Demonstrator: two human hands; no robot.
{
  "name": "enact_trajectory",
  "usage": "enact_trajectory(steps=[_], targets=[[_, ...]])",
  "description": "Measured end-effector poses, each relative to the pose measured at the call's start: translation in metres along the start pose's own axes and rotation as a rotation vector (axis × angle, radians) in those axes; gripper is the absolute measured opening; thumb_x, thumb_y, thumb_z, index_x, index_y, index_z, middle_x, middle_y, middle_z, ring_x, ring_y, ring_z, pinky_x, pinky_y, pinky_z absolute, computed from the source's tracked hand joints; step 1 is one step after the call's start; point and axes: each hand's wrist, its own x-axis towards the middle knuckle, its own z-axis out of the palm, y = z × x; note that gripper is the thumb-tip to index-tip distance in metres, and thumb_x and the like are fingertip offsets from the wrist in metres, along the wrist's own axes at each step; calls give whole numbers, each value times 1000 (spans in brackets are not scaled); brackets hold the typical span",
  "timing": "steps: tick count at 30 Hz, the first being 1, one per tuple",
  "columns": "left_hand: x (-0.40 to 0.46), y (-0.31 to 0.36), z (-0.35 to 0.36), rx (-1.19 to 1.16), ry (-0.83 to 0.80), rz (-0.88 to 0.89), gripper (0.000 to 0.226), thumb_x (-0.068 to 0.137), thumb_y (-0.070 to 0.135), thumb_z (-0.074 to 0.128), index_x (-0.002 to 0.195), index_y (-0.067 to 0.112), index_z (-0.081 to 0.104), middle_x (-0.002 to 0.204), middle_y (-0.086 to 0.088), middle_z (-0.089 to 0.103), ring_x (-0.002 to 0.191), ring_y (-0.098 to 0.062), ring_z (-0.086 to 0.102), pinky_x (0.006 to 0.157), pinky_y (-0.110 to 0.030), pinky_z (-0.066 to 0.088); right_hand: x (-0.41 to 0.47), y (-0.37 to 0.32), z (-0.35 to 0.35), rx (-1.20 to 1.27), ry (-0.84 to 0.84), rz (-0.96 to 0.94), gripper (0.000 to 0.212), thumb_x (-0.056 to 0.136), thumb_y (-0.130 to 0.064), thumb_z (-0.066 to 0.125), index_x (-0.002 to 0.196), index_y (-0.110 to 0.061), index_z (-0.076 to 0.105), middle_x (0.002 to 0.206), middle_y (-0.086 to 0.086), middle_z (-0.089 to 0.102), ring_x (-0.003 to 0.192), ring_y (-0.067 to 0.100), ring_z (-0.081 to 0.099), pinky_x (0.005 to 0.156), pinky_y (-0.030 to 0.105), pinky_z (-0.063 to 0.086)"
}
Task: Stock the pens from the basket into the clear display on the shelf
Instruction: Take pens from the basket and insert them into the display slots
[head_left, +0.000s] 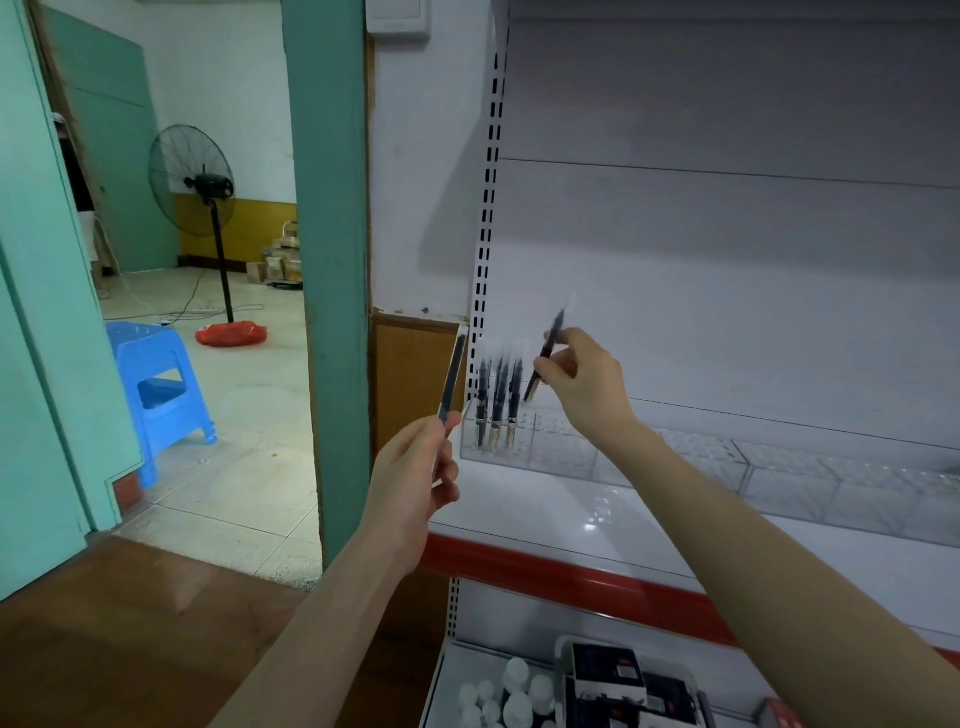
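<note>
A: We log: right hand (582, 384) fingers pinching a slim black pen (545, 358) above the clear acrylic display (561, 457); left hand (415, 467) pinching another, left of it.

B: Risk: we knock the three standing pens (497, 400). White shelf (571, 519); tiled room left of display.

Teal door frame (332, 260) at centre. At 9 o'clock: pale tiled floor (249, 415), blue plastic stool (161, 395), black pedestal fan (200, 187), red bag (231, 333). At 10 o'clock: white wall (234, 78) with yellow lower band (249, 228). At 7 o'clock: brown wooden surface (130, 639).
</note>
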Motion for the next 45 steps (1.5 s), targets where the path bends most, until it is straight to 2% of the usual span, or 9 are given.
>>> enact_trajectory(steps=[3, 9, 13, 21, 28, 34, 37, 40, 45], targets=[[0, 0, -2, -20, 4, 43, 14, 94, 21, 50, 94, 21, 64, 77, -4, 59, 74, -16, 56, 65, -25, 50, 4, 1, 8, 2, -24, 50, 23, 92, -15, 55, 111, -3, 51, 92, 15, 66, 85, 25, 60, 72, 30, 45], [3, -5, -9, 114, 14, 162, 13, 89, 15, 57, 87, 26, 64, 94, 1, 67, 92, -18, 64, 81, -29, 54, 10, 2, 21, -110, -117, 83, 21, 95, -19, 46, 105, -1, 56, 90, 10, 61, 79, 25, 56, 56, 23, 40], [5, -8, -14, 203, -28, 192, 15, 88, 10, 59, 85, 24, 64, 91, 0, 67, 91, -20, 66, 76, -25, 54, 13, 4, 26, -194, -148, 122, 16, 89, -11, 51, 85, 3, 57, 79, 11, 53, 72, 22, 46, 53, 26, 35], [5, -4, -15, 194, -127, 138, 45, 85, 5, 63, 114, 35, 46, 94, 1, 68, 85, -19, 70, 72, -32, 59, 12, 7, 32, -70, -156, 165, 25, 87, -14, 61, 109, -3, 56, 100, 15, 66, 92, 27, 63, 77, 32, 49], [4, -6, -14, 239, -125, 149, 10, 91, 21, 54, 99, 26, 56, 89, -3, 68, 77, -14, 70, 65, -24, 58, 12, 15, 34, -73, -184, 209, 15, 81, -10, 66, 93, -2, 62, 96, 20, 68, 88, 31, 65, 81, 38, 54], [7, -7, -11, 268, -97, 147, 13, 90, 10, 56, 93, 21, 61, 90, 0, 68, 83, -14, 68, 67, -19, 55, 11, 19, 35, -41, -179, 227, 26, 82, -14, 68, 102, 1, 61, 100, 19, 68, 90, 28, 63, 83, 37, 52], [7, -1, -5, 234, -103, 151, 21, 87, 4, 59, 100, 21, 59, 94, -2, 68, 82, -15, 69, 67, -23, 57, 2, 18, 28, 27, -133, 242, 38, 84, -21, 67, 115, -2, 57, 102, 12, 66, 95, 24, 61, 82, 30, 47], [9, 7, 3, 128, -96, 185, 52, 84, -3, 61, 121, 29, 44, 94, -5, 68, 82, -18, 70, 68, -31, 59, -14, 10, 12, 181, -67, 172, 16, 89, -23, 61, 96, -9, 64, 90, 7, 69, 88, 21, 65, 79, 31, 51], [14, 14, 20, -12, -98, 252, 87, 81, -8, 62, 143, 36, 21, 93, -14, 66, 83, -22, 71, 70, -35, 59, -46, 0, -16, 311, -475, 173, 10, 87, -31, 61, 89, -22, 65, 85, -1, 70, 78, 8, 65, 76, 25, 52]])
